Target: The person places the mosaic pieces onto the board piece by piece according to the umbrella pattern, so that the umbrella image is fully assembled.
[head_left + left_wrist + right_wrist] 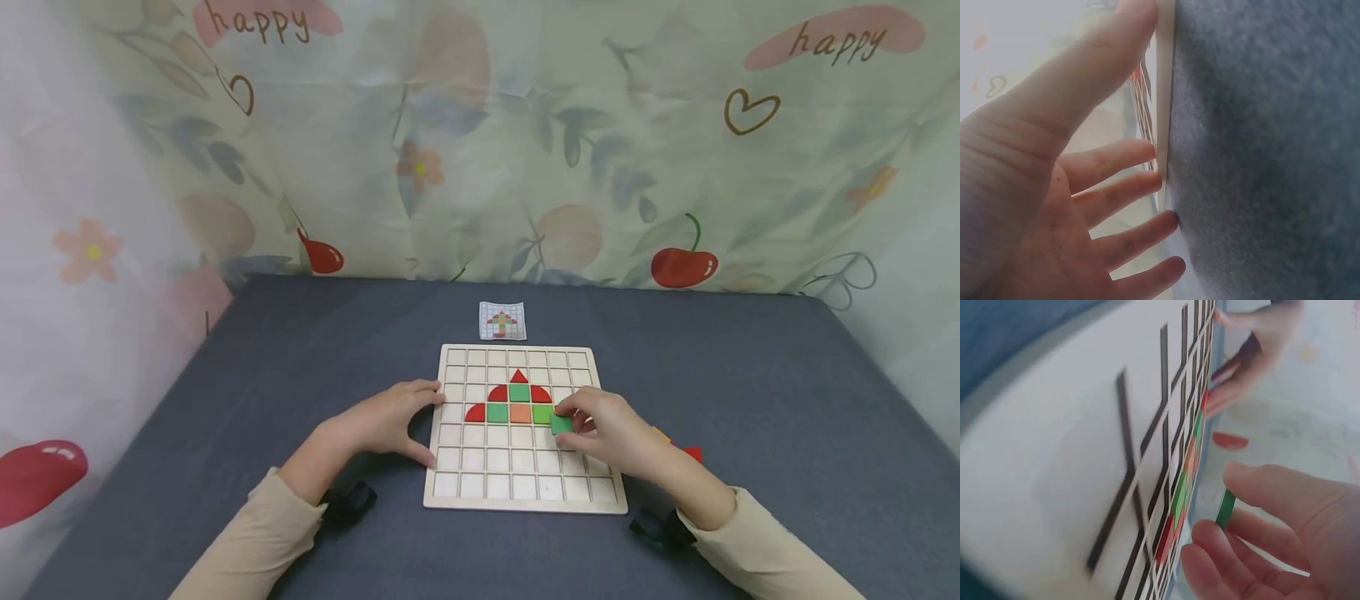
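Observation:
My right hand [611, 425] pinches a green square tile [561, 424] between thumb and fingers, over the right part of a wooden grid board [457, 494]. In the right wrist view the tile [1226, 509] is edge-on, apart from the board. Beside it on the board lie a light green square [542, 413], an orange square [520, 412], a darker green square [497, 412] and a red quarter-round [476, 412]. Above these sit a green square [519, 392] between two red quarter-rounds, topped by a red triangle [518, 377]. My left hand [390, 421] touches the board's left edge with thumb and fingertips, fingers spread.
A small pattern card [502, 322] lies behind the board. Loose orange and red pieces [693, 453] show partly behind the right forearm. Dark straps with devices circle both wrists. A printed curtain [495, 167] hangs behind the dark grey tabletop [225, 400].

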### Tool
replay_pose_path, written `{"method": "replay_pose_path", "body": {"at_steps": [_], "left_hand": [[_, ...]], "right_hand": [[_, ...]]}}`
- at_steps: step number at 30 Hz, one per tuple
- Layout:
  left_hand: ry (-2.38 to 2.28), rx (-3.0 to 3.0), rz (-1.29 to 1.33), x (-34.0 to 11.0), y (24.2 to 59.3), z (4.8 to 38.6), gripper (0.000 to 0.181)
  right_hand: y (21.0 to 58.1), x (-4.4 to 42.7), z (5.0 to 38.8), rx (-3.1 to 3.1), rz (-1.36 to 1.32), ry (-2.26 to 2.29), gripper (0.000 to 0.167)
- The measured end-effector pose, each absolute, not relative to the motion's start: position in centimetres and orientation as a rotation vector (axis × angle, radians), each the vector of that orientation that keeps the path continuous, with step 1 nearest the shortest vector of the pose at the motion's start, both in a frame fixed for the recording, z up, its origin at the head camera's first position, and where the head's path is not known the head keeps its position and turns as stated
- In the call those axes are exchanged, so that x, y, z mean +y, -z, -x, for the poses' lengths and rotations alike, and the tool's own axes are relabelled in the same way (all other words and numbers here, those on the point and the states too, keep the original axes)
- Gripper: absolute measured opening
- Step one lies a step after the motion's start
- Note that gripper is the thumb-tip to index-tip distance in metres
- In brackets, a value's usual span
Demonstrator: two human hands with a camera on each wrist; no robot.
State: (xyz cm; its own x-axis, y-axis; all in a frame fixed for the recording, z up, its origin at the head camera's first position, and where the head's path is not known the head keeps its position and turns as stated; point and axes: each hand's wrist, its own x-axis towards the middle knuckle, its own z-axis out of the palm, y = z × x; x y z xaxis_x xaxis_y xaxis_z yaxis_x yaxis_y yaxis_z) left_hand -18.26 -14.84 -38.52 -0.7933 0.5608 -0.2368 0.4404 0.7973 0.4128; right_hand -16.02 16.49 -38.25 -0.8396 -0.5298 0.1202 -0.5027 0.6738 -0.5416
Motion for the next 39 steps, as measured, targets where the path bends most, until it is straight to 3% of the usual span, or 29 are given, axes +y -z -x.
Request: {"method": "replay_pose_path", "body": {"at_steps": [17, 39], "left_hand": [[-0.494, 2.631, -0.673, -14.2, 38.7, 18.3, 0.088], [-0.531, 2.621, -0.702, -14.5, 38.8, 18.2, 0.089]], "right_hand": [[39.1, 12.2, 15.8, 2.824, 0.848, 0.819, 0.020], [39.5, 11.2, 16.3, 2.841, 0.740, 0.809, 0.017]]}}
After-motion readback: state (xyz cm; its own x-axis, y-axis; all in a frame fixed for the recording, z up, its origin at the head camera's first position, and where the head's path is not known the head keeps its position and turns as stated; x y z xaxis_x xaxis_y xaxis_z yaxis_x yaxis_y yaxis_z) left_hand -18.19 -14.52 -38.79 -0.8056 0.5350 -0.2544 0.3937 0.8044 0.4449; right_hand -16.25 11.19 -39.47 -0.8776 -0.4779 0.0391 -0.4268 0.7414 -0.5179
